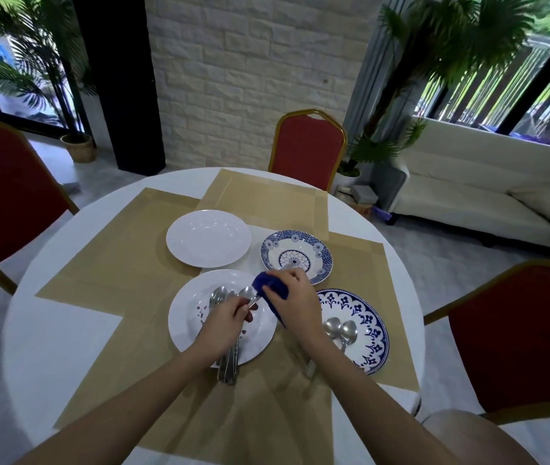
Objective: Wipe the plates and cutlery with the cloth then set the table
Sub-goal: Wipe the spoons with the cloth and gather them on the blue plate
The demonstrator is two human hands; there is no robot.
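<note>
My left hand (225,322) pinches a spoon (250,295) above the near white plate (186,313), which carries several pieces of cutlery (228,359). My right hand (295,298) grips a blue cloth (268,285) wrapped around the spoon's handle end. To the right, a blue-patterned plate (372,325) holds two spoons (340,332). A plain white plate (209,238) and a blue-and-white patterned bowl (317,250) sit farther back.
Tan placemats (99,270) cover the round white table (49,347). Red chairs stand at the left (5,193), far side (307,149) and right (518,333). A white sofa (488,199) and potted palms are beyond.
</note>
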